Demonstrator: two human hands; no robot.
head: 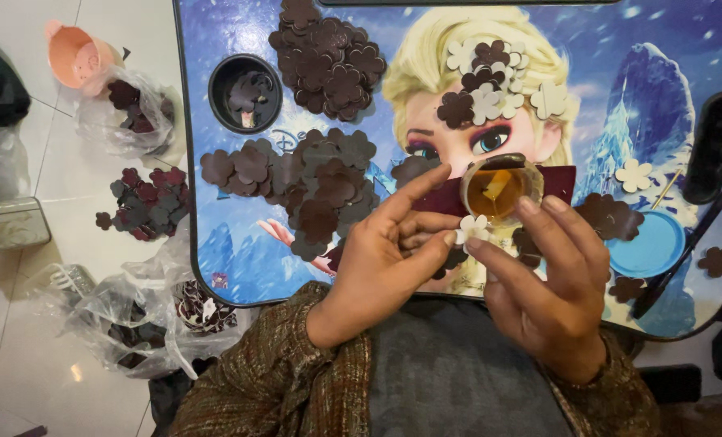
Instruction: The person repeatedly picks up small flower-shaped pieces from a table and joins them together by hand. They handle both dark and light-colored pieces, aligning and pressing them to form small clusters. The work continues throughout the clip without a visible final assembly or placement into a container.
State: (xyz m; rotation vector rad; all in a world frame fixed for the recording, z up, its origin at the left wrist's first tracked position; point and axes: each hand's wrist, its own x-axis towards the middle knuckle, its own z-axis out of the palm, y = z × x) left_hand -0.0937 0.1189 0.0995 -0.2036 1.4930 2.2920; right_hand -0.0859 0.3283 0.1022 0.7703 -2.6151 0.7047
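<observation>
Fingers [426, 243] of both hands are closing lightly around a small cream flower-shaped cutout [472, 229], just above the picture-printed surface [239, 259]; directly beyond, a round dish of amber glue [497, 190] is risking a knock.

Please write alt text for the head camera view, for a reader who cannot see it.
Two hands, left hand and right hand, pinch a small white flower cutout over a cartoon-printed lap table strewn with dark brown flower cutouts.

Glossy printed tray table [239, 32]; matt brown flower cutouts [320, 182] left of the left hand [389, 251]; a matt white flower [472, 230] at its fingertips; clear shiny glue pot [499, 188] just above.
</observation>
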